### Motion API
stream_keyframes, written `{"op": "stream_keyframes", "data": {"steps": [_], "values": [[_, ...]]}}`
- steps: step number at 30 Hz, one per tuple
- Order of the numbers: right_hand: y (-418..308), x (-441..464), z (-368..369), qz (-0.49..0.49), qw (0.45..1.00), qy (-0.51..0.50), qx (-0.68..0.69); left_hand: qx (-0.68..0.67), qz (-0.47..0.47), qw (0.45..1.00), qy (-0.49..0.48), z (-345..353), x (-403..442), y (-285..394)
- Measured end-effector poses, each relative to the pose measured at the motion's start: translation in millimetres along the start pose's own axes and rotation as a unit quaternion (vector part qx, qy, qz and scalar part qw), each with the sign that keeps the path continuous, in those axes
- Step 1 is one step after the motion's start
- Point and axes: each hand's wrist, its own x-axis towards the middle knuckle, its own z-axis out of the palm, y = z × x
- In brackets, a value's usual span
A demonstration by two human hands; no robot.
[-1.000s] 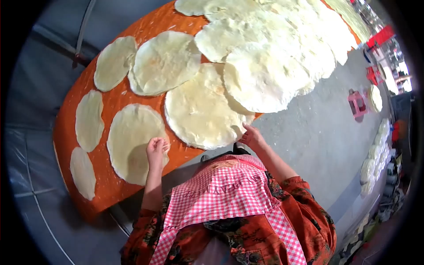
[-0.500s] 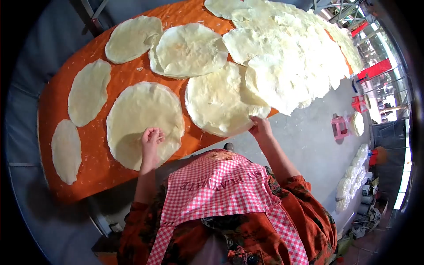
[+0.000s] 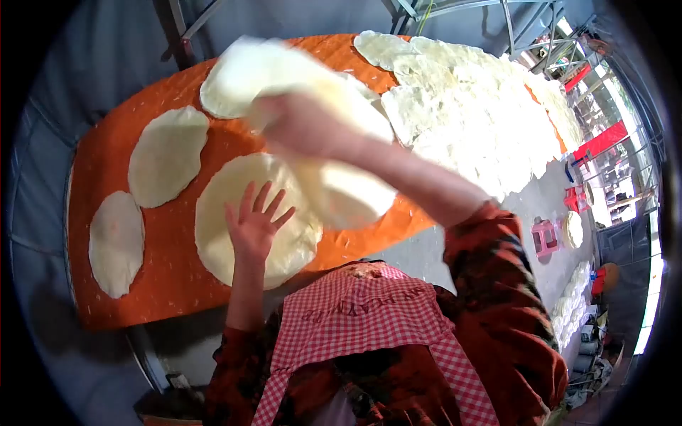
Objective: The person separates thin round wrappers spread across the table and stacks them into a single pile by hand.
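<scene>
My left hand [image 3: 254, 226] is open, its fingers spread, over a round, thin, pale flatbread sheet [image 3: 284, 259] at the near middle of the orange cloth [image 3: 170, 270]. Farther up, my right hand [image 3: 295, 126] is smeared by motion and appears closed on a flatbread [image 3: 266, 67], whose blurred white shape spreads beyond and around it. The exact grip is hidden by blur. Just right of my left hand, another pale sheet [image 3: 355, 195] lies partly behind my right forearm.
Two more flatbreads lie at the left, one farther back [image 3: 168, 156] and one nearer [image 3: 116, 245]. A large overlapping spread of sheets [image 3: 469, 106] covers the right. A pink stool [image 3: 545, 238] stands on the grey floor [image 3: 419, 248]. Metal frame bars [image 3: 462, 7] run behind.
My right hand has swept from the middle sheet's near edge up and left across the cloth, with a sheet blurred in motion. My left hand has opened from loosely curled to spread fingers.
</scene>
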Motion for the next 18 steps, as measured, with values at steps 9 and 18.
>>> {"op": "stream_keyframes", "data": {"steps": [9, 18], "values": [[211, -109, 120, 0.337, 0.820, 0.027, 0.461, 0.114, 0.216, 0.937, 0.250, -68, -51, 17], [378, -87, 102, 0.506, 0.451, 0.324, 0.660, 0.244, 0.219, 0.903, 0.278, -45, -46, 18]]}}
